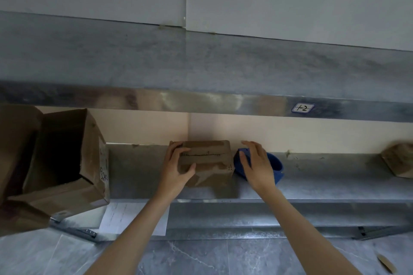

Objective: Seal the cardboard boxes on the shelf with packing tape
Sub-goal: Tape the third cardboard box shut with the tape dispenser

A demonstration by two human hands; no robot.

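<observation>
Nearest to us is the grey stone floor [201, 259], with one small tan strip [385, 264] lying on it at the right. We see two bare forearms reaching up from here to the metal shelf [335, 185]. One white paper sheet [134, 219] hangs under the shelf's near edge, left of the arms.

On the shelf we count three cardboard boxes and one blue dispenser [277, 164].

The large box [89, 140] at the left lies tipped, overhanging the near edge, its flaps open toward us. Its inside is dark and we cannot tell what it holds.

The small box [207, 156] stands in the middle of the shelf, close to the back wall [290, 136], with its flaps closed and a dark line along the top seam.

Our left hand [178, 167] grips the small box's left end, with the thumb on the near face and the fingers curled over the top. Our right hand [257, 165] is spread with relaxed fingers in front of the blue dispenser, which sits just beside the small box on its right. The hand hides much of it, and we cannot tell whether it touches.

The third box [399, 161] is well apart at the far right, cut by the frame edge.

Above, a second metal shelf [201, 62] carries one label [302, 108] on its front edge.
</observation>
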